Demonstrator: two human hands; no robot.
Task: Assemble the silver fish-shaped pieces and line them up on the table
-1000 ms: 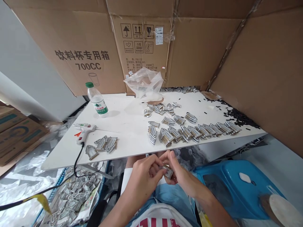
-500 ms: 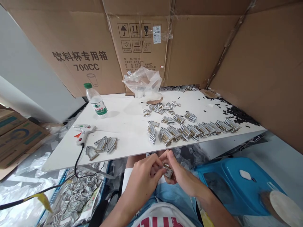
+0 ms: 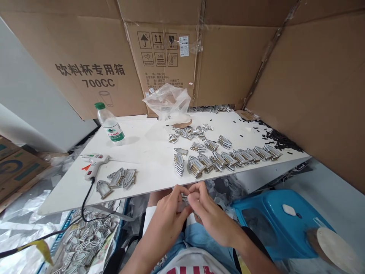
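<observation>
Tray: blue-rimmed (image 3: 65,225), low and well left of the left hand, filled with grey metal pieces (image 3: 88,239).
Glue gun: white with an orange trigger (image 3: 95,166), lying on the white table (image 3: 154,163), farther out and left of the left hand.
Bottle: green-capped (image 3: 112,127), upright beyond the glue gun from the hands.
Loose pieces: a small overlapping cluster (image 3: 116,180), between glue gun and left hand, near the table's edge.
Plastic bag: clear and crumpled (image 3: 168,102), straight ahead of both hands at the back.
Left hand: (image 3: 171,209) thumb and fingers pinched on a small metal part.
Metal part: (image 3: 184,198) between the two hands, just off the table's near edge, mostly covered by fingers.
Right hand: (image 3: 205,209) fingertips curled in and closed on the same part, meeting the left's.
Stacks: fanned metal pieces (image 3: 219,160) in a row, ahead and right of the right hand.
Stool: blue (image 3: 270,205), right of the right hand, below table height.
Black strips: scattered (image 3: 281,140), far right beyond the stacks.
</observation>
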